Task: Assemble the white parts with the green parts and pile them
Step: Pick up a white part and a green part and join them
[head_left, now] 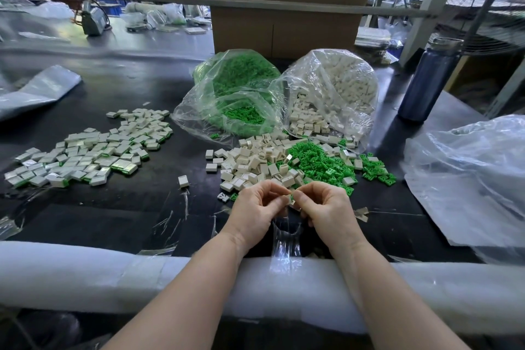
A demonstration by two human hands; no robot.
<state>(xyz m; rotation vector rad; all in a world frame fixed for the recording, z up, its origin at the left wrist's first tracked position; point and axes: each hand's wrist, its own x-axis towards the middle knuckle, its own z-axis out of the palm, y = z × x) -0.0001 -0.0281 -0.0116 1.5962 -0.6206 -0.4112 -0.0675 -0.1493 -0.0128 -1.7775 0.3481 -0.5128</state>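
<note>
Cardboard boxes [284, 28] back our dark surface [136, 216]. At 12 o'clock we keep loose white parts [250, 162] beside green parts [318, 159]; the assembled pile [85, 153] lies at 10 o'clock. Our left hand [255, 207] and right hand [324, 207] meet, fingertips pinching one small part [291, 198] between them.

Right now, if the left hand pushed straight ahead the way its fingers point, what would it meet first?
Likely the right hand: the left hand points its fingertips at it, both pinching a small part.
</note>
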